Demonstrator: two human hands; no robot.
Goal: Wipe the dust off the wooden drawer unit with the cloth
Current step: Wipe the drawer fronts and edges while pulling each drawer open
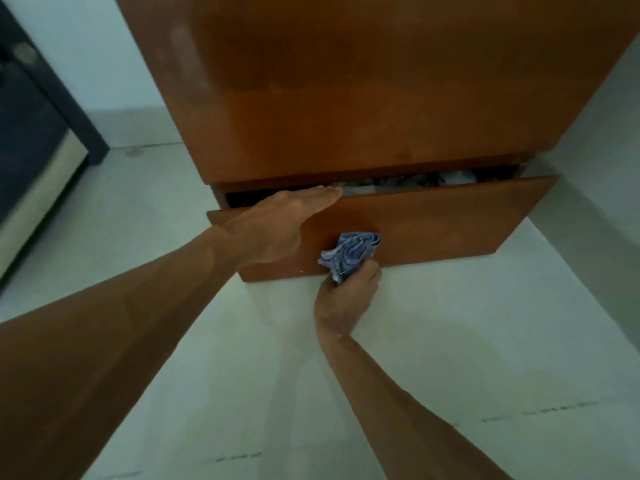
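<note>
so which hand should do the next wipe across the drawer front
The right hand: it already grips the bunched blue cloth, which appears pressed to the drawer front. The left hand lies flat across the open drawer's top edge, seemingly steadying it, with no cloth.

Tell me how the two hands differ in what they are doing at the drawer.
The left hand lies flat and open on the top edge of the drawer front; the right hand is closed around the blue cloth. The left hand sits high by the drawer gap, while the right hand is low near the bottom edge. The left hand holds nothing; the right presses the cloth against the wood. Both work at the same drawer front.
</note>
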